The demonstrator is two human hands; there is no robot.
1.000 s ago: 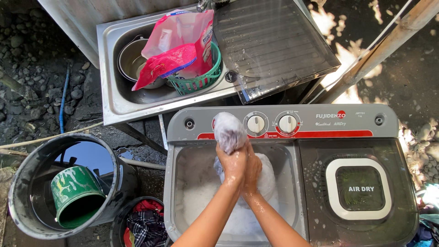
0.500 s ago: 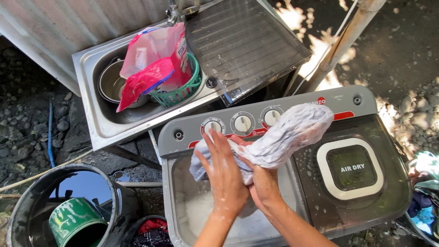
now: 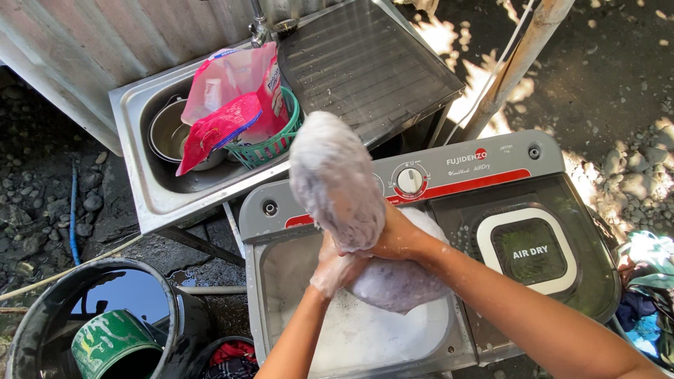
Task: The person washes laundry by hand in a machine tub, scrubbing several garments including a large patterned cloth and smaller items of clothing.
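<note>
Over washer tub (image 3: pixel 281 267), cloth (image 3: pixel 337 179) now raised upright

Wet cloth (image 3: pixel 337 179) now upright, hands (image 3: pixel 372 253) lower.

This is an outdoor laundry and wash-up corner beside a home, set on bare ground. Dark soil strewn with pebbles (image 3: pixel 42 210) lies underfoot, dappled with sunlight. A twin-tub washing machine (image 3: pixel 421 231) stands in the open, its wash tub full of suds, with a spin-dryer lid (image 3: pixel 530 250) on the right. Behind it a stainless-steel sink (image 3: pixel 151 189) with a tap (image 3: pixel 258 28) sits against a corrugated metal wall (image 3: pixel 98 49) and holds a pot and a green basket (image 3: pixel 270 144) of detergent bags. A black water barrel (image 3: pixel 42 309), a green pail (image 3: pixel 112 342) and heaps of clothes (image 3: pixel 228 358) stand around.
</note>
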